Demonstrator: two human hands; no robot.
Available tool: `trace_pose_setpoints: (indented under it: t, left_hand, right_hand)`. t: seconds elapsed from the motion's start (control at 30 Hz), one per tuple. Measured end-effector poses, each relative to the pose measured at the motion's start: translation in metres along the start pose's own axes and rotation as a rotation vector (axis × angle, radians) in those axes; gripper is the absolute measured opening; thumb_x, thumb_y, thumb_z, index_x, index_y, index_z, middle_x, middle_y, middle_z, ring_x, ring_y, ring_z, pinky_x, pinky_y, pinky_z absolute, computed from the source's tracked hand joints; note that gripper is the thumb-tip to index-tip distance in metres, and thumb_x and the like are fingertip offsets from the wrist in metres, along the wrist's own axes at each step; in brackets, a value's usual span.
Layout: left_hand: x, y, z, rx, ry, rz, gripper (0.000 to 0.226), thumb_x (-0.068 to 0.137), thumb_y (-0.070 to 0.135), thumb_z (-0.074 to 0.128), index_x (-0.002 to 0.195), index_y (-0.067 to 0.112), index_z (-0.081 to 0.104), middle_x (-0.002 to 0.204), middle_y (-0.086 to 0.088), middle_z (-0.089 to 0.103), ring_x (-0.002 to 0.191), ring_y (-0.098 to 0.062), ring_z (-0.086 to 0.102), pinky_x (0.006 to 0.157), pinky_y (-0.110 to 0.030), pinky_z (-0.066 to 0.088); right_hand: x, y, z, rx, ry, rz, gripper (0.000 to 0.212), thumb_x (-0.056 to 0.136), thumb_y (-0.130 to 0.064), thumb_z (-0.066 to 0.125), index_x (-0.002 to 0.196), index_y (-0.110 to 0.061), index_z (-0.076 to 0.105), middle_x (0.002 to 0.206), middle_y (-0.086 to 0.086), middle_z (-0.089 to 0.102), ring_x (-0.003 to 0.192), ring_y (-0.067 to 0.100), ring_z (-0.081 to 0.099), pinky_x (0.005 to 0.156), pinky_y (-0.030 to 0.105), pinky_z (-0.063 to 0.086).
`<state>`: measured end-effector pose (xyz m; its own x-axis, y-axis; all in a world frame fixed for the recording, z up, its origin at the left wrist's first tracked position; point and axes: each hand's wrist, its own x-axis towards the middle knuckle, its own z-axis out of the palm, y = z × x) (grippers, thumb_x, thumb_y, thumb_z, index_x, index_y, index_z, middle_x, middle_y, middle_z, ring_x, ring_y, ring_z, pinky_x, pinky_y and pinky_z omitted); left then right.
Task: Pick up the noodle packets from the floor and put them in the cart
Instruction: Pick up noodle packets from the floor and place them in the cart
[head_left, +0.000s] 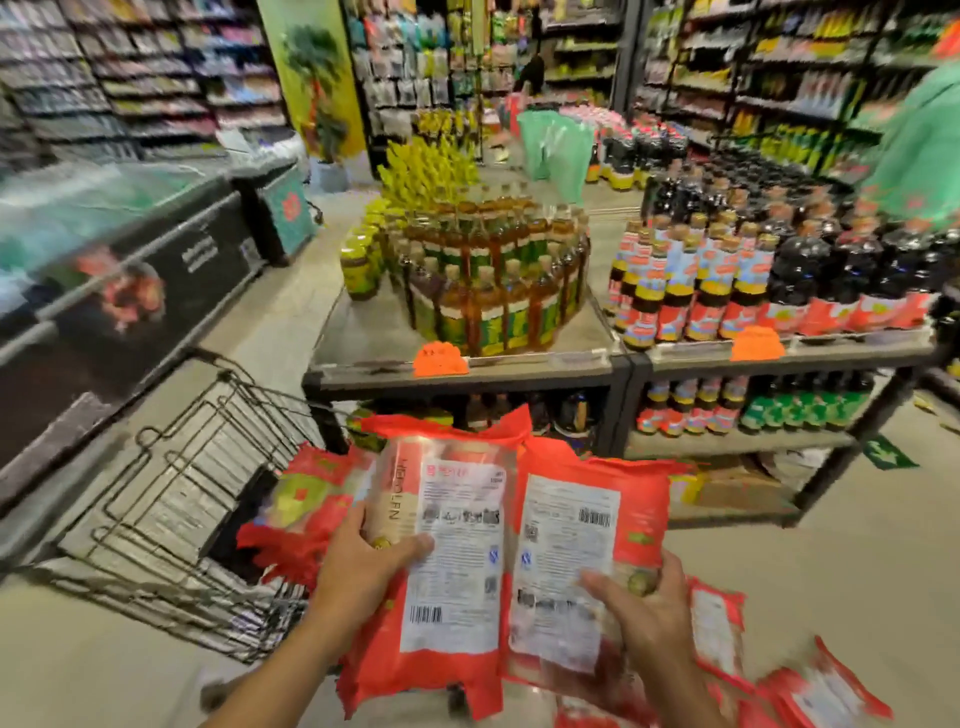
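Two red noodle packets with white back labels are held up side by side in front of me. My left hand (363, 564) grips the left packet (452, 561) by its left edge, thumb on the label. My right hand (647, 618) grips the right packet (576, 561) at its lower right corner. A black wire cart (171, 499) stands at the left, and red packets (306, 499) lie inside it at its near right side. More red packets (821, 691) lie on the floor at the lower right, beside my right wrist.
A grey display table (467, 371) with oil and sauce bottles stands straight ahead, its lower shelf also stocked. A long freezer chest (130, 291) runs along the left. A person in a green top (919, 150) stands at the far right by the shelves.
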<state>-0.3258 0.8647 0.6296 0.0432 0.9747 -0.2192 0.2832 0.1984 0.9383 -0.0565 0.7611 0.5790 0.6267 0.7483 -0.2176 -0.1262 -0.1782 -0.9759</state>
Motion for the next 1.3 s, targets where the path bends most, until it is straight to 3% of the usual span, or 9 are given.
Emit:
trace_pose_setpoints:
  t: [0.13, 0.23, 0.3, 0.5, 0.67, 0.83, 1.07, 1.17, 1.3]
  left_hand:
    - [0.029, -0.039, -0.088, -0.036, 0.084, -0.076, 0.059, 0.061, 0.023, 0.093, 0.11, 0.032, 0.061, 0.099, 0.002, 0.076, 0.083, -0.018, 0.075, 0.071, -0.036, 0.059]
    - [0.064, -0.072, -0.156, -0.036, 0.11, -0.154, 0.092, 0.045, 0.044, 0.094, 0.128, 0.028, 0.058, 0.109, -0.001, 0.075, 0.089, -0.022, 0.076, 0.079, -0.047, 0.061]
    - [0.09, -0.085, -0.201, 0.037, 0.126, -0.176, 0.085, 0.048, 0.049, 0.091, 0.123, 0.027, 0.057, 0.109, 0.0, 0.073, 0.089, -0.021, 0.074, 0.079, -0.046, 0.061]
    - [0.191, -0.118, -0.29, 0.111, 0.112, -0.257, 0.057, 0.055, 0.044, 0.09, 0.101, 0.027, 0.062, 0.095, -0.003, 0.076, 0.077, -0.023, 0.076, 0.07, -0.046, 0.061]
    - [0.291, -0.136, -0.289, 0.127, 0.058, -0.342, 0.062, 0.056, 0.036, 0.09, 0.108, 0.015, 0.061, 0.095, -0.009, 0.075, 0.076, -0.027, 0.075, 0.067, -0.043, 0.061]
    - [0.393, -0.17, -0.259, 0.187, 0.057, -0.44, 0.06, 0.067, 0.022, 0.09, 0.116, 0.008, 0.059, 0.099, -0.011, 0.073, 0.074, -0.025, 0.073, 0.057, -0.031, 0.055]
    - [0.496, -0.222, -0.229, 0.395, 0.062, -0.51, 0.057, 0.075, 0.017, 0.086, 0.122, 0.002, 0.056, 0.106, -0.014, 0.069, 0.077, -0.024, 0.063, 0.054, -0.027, 0.043]
    - [0.514, -0.238, -0.227, 0.423, 0.022, -0.502, 0.055, 0.082, 0.016, 0.081, 0.126, 0.005, 0.05, 0.115, -0.015, 0.067, 0.092, -0.031, 0.066, 0.072, -0.04, 0.056]
    - [0.52, -0.233, -0.227, 0.603, -0.069, -0.333, 0.061, 0.082, 0.029, 0.078, 0.13, 0.005, 0.05, 0.116, -0.009, 0.063, 0.099, -0.029, 0.06, 0.084, -0.041, 0.049]
  right_hand:
    - [-0.003, 0.013, 0.103, -0.033, -0.09, 0.04, 0.09, 0.027, -0.037, 0.103, 0.104, -0.025, 0.058, 0.096, 0.01, 0.076, 0.077, 0.019, 0.075, 0.072, 0.041, 0.058]
    - [-0.014, 0.017, 0.185, -0.045, -0.101, 0.087, 0.079, 0.028, -0.023, 0.091, 0.101, -0.015, 0.06, 0.084, 0.007, 0.077, 0.058, 0.007, 0.071, 0.055, 0.025, 0.054]
    - [-0.018, 0.021, 0.234, -0.07, -0.107, 0.104, 0.071, 0.033, -0.016, 0.087, 0.099, -0.009, 0.062, 0.08, 0.005, 0.076, 0.054, 0.003, 0.071, 0.051, 0.019, 0.055]
    - [0.017, 0.062, 0.295, -0.123, 0.001, 0.242, 0.082, 0.036, -0.035, 0.092, 0.11, -0.013, 0.065, 0.102, 0.014, 0.078, 0.085, 0.033, 0.076, 0.08, 0.048, 0.062]
    - [0.08, 0.079, 0.305, -0.199, 0.069, 0.283, 0.055, 0.071, -0.007, 0.091, 0.115, -0.019, 0.061, 0.099, 0.002, 0.075, 0.086, 0.021, 0.072, 0.071, 0.034, 0.054]
    - [0.17, 0.145, 0.337, -0.301, -0.049, 0.49, 0.077, 0.058, -0.029, 0.1, 0.124, -0.013, 0.062, 0.104, 0.007, 0.079, 0.089, 0.027, 0.078, 0.084, 0.045, 0.061]
    - [0.253, 0.203, 0.369, -0.369, -0.02, 0.659, 0.049, 0.067, -0.002, 0.091, 0.108, -0.005, 0.065, 0.076, 0.002, 0.079, 0.055, 0.015, 0.075, 0.044, 0.025, 0.057]
    - [0.268, 0.215, 0.37, -0.452, -0.044, 0.685, 0.048, 0.069, 0.001, 0.089, 0.112, 0.003, 0.068, 0.089, 0.01, 0.078, 0.054, 0.01, 0.074, 0.042, 0.02, 0.053]
    - [0.256, 0.209, 0.381, -0.639, -0.049, 0.576, 0.054, 0.073, -0.021, 0.091, 0.115, -0.007, 0.061, 0.093, 0.002, 0.074, 0.067, 0.014, 0.074, 0.06, 0.025, 0.052]
